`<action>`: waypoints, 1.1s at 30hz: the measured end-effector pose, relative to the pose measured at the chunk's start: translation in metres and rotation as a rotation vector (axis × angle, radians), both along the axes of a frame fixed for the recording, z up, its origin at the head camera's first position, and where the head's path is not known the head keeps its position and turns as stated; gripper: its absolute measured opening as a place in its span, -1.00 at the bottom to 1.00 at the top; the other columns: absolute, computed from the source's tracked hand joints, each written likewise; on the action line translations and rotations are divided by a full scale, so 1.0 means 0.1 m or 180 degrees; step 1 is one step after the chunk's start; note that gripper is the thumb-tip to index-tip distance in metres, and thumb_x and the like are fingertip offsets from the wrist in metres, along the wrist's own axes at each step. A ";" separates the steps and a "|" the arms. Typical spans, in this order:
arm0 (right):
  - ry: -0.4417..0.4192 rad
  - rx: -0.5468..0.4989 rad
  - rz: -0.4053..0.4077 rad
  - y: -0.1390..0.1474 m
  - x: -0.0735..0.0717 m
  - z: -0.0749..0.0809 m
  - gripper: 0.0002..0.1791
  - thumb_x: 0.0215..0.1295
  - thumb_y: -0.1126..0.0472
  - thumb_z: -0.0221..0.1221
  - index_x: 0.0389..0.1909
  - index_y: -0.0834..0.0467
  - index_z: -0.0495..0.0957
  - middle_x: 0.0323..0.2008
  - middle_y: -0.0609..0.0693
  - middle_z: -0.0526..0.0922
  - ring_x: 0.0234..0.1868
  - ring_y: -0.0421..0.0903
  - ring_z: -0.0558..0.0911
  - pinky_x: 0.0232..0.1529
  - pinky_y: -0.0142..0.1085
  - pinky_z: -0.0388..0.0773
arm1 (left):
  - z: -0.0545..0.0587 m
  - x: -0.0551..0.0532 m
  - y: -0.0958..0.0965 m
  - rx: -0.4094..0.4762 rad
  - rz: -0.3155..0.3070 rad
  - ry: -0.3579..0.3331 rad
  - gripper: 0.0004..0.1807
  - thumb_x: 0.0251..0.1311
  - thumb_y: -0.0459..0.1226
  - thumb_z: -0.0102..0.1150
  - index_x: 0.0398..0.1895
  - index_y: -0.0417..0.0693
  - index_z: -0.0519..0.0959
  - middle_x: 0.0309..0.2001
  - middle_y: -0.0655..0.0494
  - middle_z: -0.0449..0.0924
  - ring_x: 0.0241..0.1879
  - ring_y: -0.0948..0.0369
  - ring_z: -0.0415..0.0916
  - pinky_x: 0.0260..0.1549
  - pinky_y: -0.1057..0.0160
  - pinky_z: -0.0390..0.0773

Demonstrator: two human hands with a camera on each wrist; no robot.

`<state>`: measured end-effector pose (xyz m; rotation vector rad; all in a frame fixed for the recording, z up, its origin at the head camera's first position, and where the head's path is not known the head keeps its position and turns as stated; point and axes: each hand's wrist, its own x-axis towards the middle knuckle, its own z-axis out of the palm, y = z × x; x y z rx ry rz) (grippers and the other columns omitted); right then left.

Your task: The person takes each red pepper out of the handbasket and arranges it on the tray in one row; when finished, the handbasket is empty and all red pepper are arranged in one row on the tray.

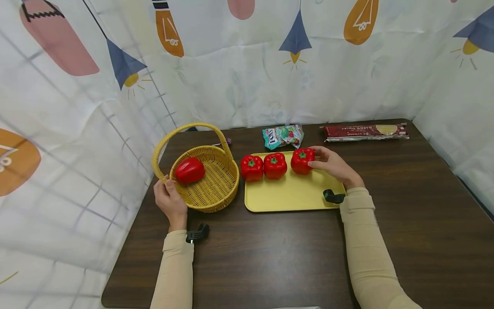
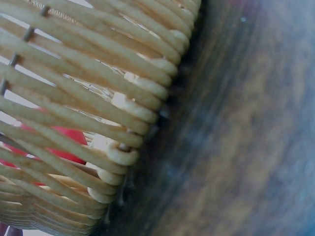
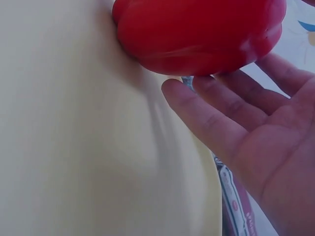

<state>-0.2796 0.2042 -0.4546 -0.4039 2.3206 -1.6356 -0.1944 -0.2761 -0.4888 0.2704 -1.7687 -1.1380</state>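
Note:
At the left stands a yellow wicker basket [image 1: 210, 207], with one red bell pepper [image 1: 189, 170] lying on its side in it. My left hand [image 1: 170, 199] grips the basket's left edge, where the tall handle [image 1: 157, 150] meets the rim. The left wrist view shows the woven wall [image 2: 98, 98] close up; that hand is out of that view. On a yellow tray [image 1: 285, 197], two red bell peppers stand side by side, stems up. Right of them my right hand [image 1: 333, 165] holds a third red bell pepper [image 1: 302, 161] between thumb and fingers [image 3: 211, 118], over the tray's back part.
Behind the tray lie a crumpled teal candy bag [image 1: 283, 136] and a long dark-red packet [image 1: 364, 132]. A small purple-tipped stick [image 1: 228, 141] lies behind the basket. Patterned curtains [image 1: 247, 77] hang close along the back and sides of the dark wooden table [image 1: 266, 257].

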 end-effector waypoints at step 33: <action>0.0344 0.0188 0.0289 -0.08 0.02 0.10 -0.24 0.26 0.22 0.31 0.43 0.21 0.19 0.35 0.21 0.30 0.34 0.25 0.30 0.26 0.18 0.28 | 0.01 0.00 0.01 0.0003 -0.0002 0.0016 -0.29 0.39 0.14 -0.05 -0.38 -0.47 0.51 -0.06 -0.35 0.51 0.08 -0.07 0.47 0.14 0.16 0.36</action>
